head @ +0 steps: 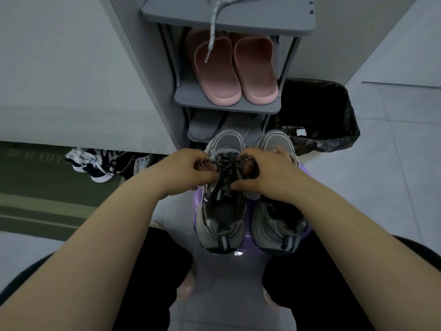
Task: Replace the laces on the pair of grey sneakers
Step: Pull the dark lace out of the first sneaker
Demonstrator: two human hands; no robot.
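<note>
**Item: pair of grey sneakers, lace work in hand**

**Location.** Both sneakers stand side by side, toes away from the person, on a small purple stool (197, 206) between the knees. Left sneaker (224, 211) is being worked on. Right sneaker (279, 225) is just beside it, partly under the right forearm.

**Hands.** Left hand (188, 170): fingers curled, thumb and forefinger pinching a strand of the dark lace (226, 161) at the left eyelets. Right hand (267, 173): fingers curled down onto the same lacing, apparently pinching a strand at the top crossing, with the thumb lying straight along the shoe's side. Whether the strands are going in or coming out cannot be told.

**Spare.** One pale speckled lace (213, 27) hangs off the top of the shoe rack (226, 108), dangling before the pink slippers (236, 68).

**Risks (judged).**
- The stool top is narrow, and the sneakers' toes and heels reach its rim. A hard sideways tug on the lace could drag the left sneaker off or knock its neighbour.
- Uneven pulls could leave one end short or skip an eyelet.
- The spare lace hangs by friction only, so brushing the rack could drop it.

**Room.**
- Ahead: tight. The sneaker toes are near the rack's lowest shelf and the grey slippers (205, 126).
- Right: a black-lined bin (317, 111), then open tiled floor.
- Left: open floor, with black-and-white sneakers (93, 163) well apart.
- Near side: bounded by the knees.
</note>
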